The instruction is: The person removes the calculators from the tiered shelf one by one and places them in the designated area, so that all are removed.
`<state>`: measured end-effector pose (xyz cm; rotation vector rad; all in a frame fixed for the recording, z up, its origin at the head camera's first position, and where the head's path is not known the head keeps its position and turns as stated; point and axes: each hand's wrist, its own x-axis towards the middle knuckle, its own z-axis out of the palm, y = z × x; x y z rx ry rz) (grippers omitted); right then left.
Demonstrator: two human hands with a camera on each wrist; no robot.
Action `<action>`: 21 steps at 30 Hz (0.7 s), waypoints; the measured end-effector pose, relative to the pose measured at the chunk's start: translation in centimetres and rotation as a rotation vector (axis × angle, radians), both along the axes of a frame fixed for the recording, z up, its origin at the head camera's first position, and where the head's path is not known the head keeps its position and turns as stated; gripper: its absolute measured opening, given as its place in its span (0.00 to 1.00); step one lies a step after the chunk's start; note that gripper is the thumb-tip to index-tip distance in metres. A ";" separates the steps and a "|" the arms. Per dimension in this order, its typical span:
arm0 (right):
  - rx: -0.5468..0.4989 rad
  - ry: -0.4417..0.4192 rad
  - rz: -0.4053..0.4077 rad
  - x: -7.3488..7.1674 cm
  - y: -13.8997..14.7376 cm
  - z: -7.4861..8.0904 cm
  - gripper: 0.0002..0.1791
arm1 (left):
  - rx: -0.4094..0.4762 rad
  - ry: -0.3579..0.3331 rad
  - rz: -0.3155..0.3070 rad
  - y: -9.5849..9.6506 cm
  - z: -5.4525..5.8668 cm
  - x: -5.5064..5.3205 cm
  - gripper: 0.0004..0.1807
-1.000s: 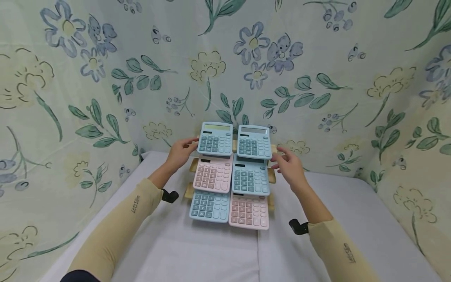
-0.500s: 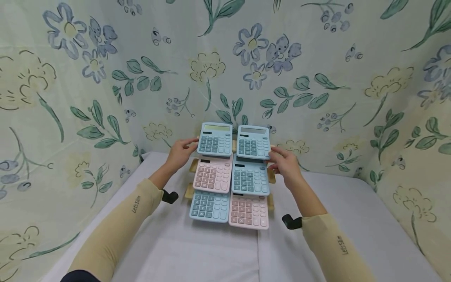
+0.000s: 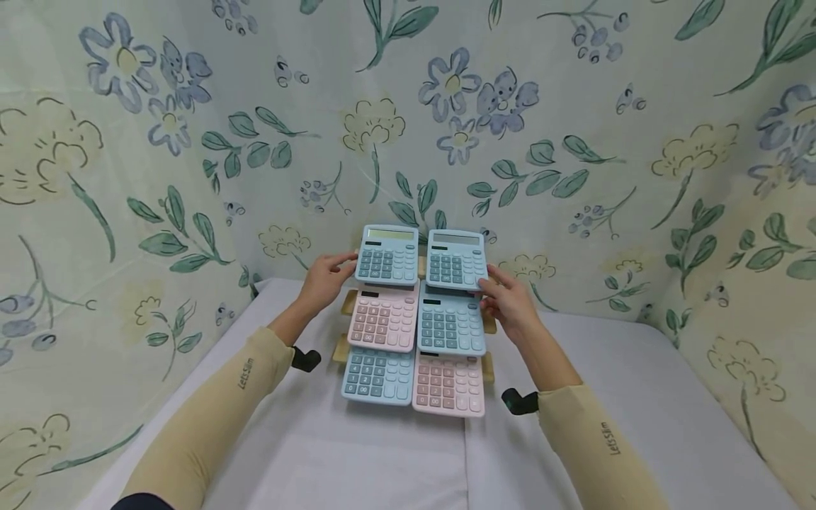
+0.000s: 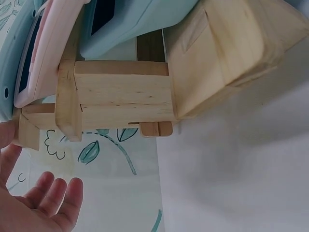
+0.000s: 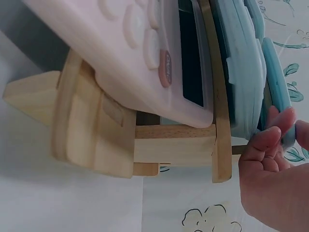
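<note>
Several calculators stand in two columns on a tiered wooden stand point(image 4: 125, 92). My left hand point(image 3: 321, 285) touches the left edge of the top-left light-blue calculator point(image 3: 387, 256). In the left wrist view its other fingers point(image 4: 73, 198) are spread loosely, away from the wood. My right hand point(image 3: 512, 303) pinches the lower right corner of the top-right light-blue calculator point(image 3: 455, 261), fingers behind and thumb in front. Below these sit a pink calculator point(image 3: 384, 319) and a blue one point(image 3: 451, 324). The bottom tier bears a blue calculator point(image 3: 379, 377) and a pink one point(image 3: 449, 386).
The stand's wooden ends point(image 3: 341, 348) jut out past the calculators on both sides. A white cloth point(image 3: 357, 453) covers the table. Behind and beside it hangs a floral curtain point(image 3: 306, 163).
My right hand has moved left, from beside the top-right calculator to its lower right corner, which it now pinches. The left hand stays at the top-left calculator's edge.
</note>
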<state>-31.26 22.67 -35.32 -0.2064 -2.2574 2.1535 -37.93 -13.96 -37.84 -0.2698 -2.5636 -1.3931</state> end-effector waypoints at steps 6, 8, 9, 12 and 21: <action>-0.083 0.011 0.025 -0.3 -0.1 0.1 0.37 | -0.001 -0.004 0.009 0.0 0.1 -0.1 0.24; -0.096 0.015 0.034 -0.4 -0.1 0.1 0.37 | -0.004 -0.007 0.008 0.0 0.2 -0.2 0.24; -0.104 0.016 0.040 -0.4 0.0 0.1 0.38 | -0.004 -0.009 0.009 0.0 0.2 -0.3 0.24; -0.118 0.018 0.039 -0.6 0.0 0.1 0.38 | -0.006 -0.013 0.009 0.1 0.2 -0.4 0.25; -0.081 0.044 0.016 -1.0 -0.2 -0.3 0.32 | -0.011 -0.015 0.001 0.1 0.4 -0.8 0.25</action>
